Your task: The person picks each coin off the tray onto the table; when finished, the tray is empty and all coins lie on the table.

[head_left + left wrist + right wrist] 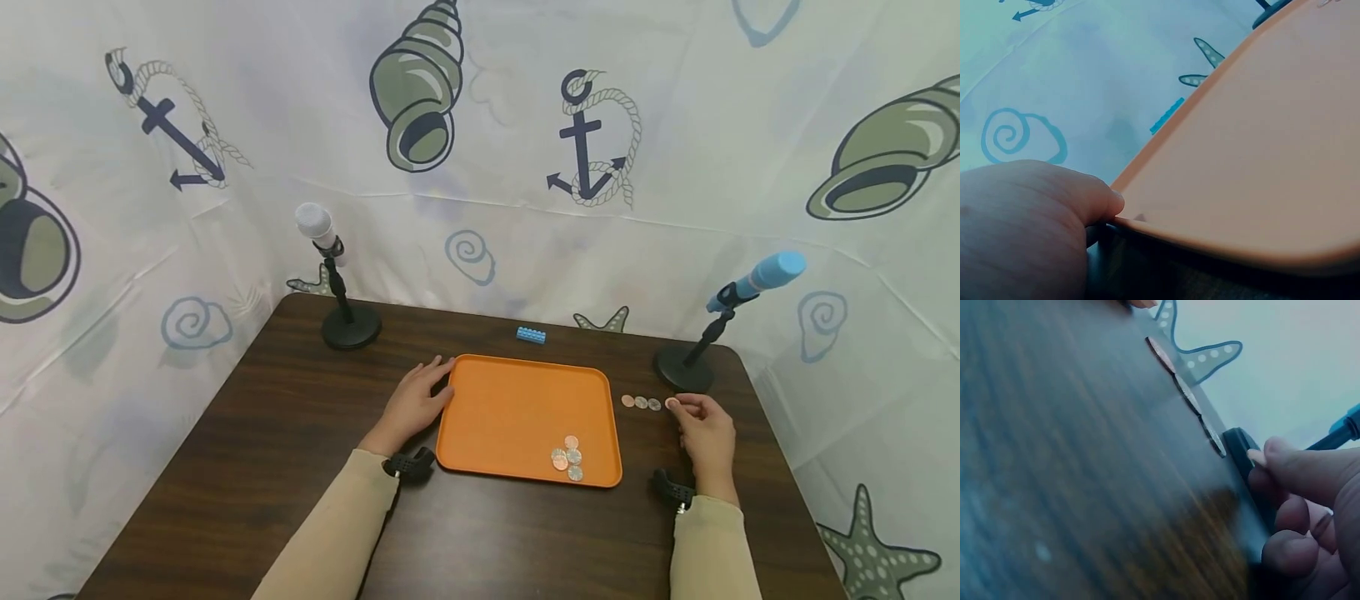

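My right hand [707,433] pinches a coppery coin [671,402] between thumb and fingertip, at the right end of a short row. That row has three coins [641,402] lying nearly edge to edge on the table, one coppery and two silvery. In the right wrist view the held coin [1255,457] shows as a pale edge beside the thumb. An orange tray [510,408] lies left of the row, with several coins [573,456] grouped near its front right corner. My left hand [411,406] rests against the tray's left edge, fingers extended, thumb at the rim [1166,232].
A blue toy brick [531,335] lies behind the tray. Two black stands rise at the back of the dark wooden table [315,433]: one bears a white cylinder [315,221], the other a blue cylinder [776,271]. The right stand's base [682,371] is close behind the coin row.
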Motion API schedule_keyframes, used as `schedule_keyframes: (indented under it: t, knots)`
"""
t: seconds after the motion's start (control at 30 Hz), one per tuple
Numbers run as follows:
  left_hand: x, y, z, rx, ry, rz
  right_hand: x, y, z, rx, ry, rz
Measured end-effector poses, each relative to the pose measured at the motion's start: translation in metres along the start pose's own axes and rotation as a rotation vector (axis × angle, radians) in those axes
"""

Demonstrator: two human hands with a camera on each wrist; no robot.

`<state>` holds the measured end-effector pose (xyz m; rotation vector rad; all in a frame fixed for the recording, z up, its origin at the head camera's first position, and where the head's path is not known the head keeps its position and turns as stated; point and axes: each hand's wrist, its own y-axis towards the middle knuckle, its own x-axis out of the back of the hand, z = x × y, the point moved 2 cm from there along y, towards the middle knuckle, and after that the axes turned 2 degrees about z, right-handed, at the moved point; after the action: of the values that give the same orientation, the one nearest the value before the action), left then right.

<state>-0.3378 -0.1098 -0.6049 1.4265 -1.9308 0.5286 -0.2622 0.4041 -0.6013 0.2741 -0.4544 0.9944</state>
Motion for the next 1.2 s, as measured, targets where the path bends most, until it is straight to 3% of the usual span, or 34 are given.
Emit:
schedule_keyframes:
  t: [0.2, 0.53, 0.8, 1.2]
  knots:
    - [-0.0004, -0.0014, 0.0024, 0.008, -0.012, 0.001, -0.0040, 0.0021, -0.0006, 0.024, -0.061, 0.051]
    - [-0.0009, -0.0002, 0.0029, 0.018, 0.003, 0.004, -0.0035, 0.0030, 0.0014, 0.004, 0.036, 0.083]
    - [-0.0010, 0.0005, 0.0008, 0.009, 0.013, -0.002, -0.0032, 0.0027, 0.0016, 0.019, -0.080, 0.094]
    - [0.0001, 0.0002, -0.0002, 0.007, 0.007, -0.002, -0.0028, 0.0030, 0.0022, 0.071, -0.265, 0.035]
